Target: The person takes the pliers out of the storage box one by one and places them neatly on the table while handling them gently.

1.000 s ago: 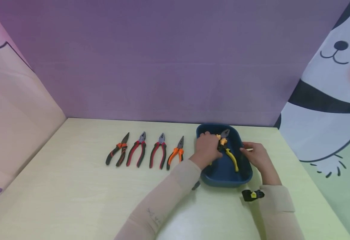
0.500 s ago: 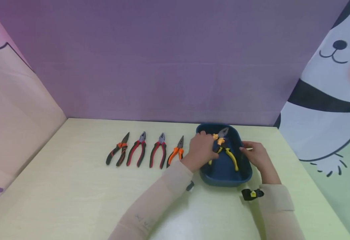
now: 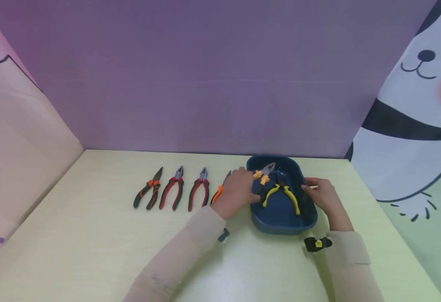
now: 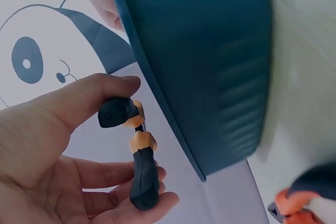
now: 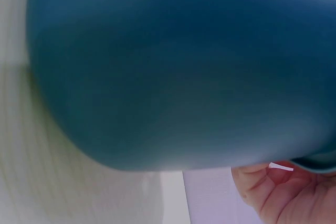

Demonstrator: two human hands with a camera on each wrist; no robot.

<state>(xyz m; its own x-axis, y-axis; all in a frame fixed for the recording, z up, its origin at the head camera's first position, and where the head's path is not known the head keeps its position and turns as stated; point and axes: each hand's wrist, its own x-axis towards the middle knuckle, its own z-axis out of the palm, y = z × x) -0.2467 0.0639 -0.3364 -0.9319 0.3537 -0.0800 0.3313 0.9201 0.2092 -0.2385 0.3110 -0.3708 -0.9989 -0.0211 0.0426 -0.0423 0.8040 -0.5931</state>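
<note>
My left hand (image 3: 235, 191) grips a pair of pliers (image 3: 268, 168) with black handles and light orange collars. In the left wrist view the thumb lies on one handle (image 4: 145, 182) and the fingers curl round the other. These pliers overlap the left rim of a dark blue plastic basin (image 3: 284, 228) in the head view, grey nose pointing up and right. A second pair, yellow-handled pliers (image 3: 293, 200), lies spread inside the basin. On the basin's right side, my right hand (image 3: 324, 199) holds the rim between thumb and fingers; the right wrist view shows mostly blue wall.
Left of the basin, several pliers lie in a row: black-and-orange pliers (image 3: 154, 184), two red-and-black pairs, and orange-handled pliers (image 3: 217, 194) partly hidden behind my left hand. A purple wall (image 3: 220, 84) stands at the table's (image 3: 92, 251) back edge.
My left hand has moved left from inside the basin to its left rim, carrying the black-and-orange-collared pliers with it. The yellow pliers now show fully. My right hand stays on the rim.
</note>
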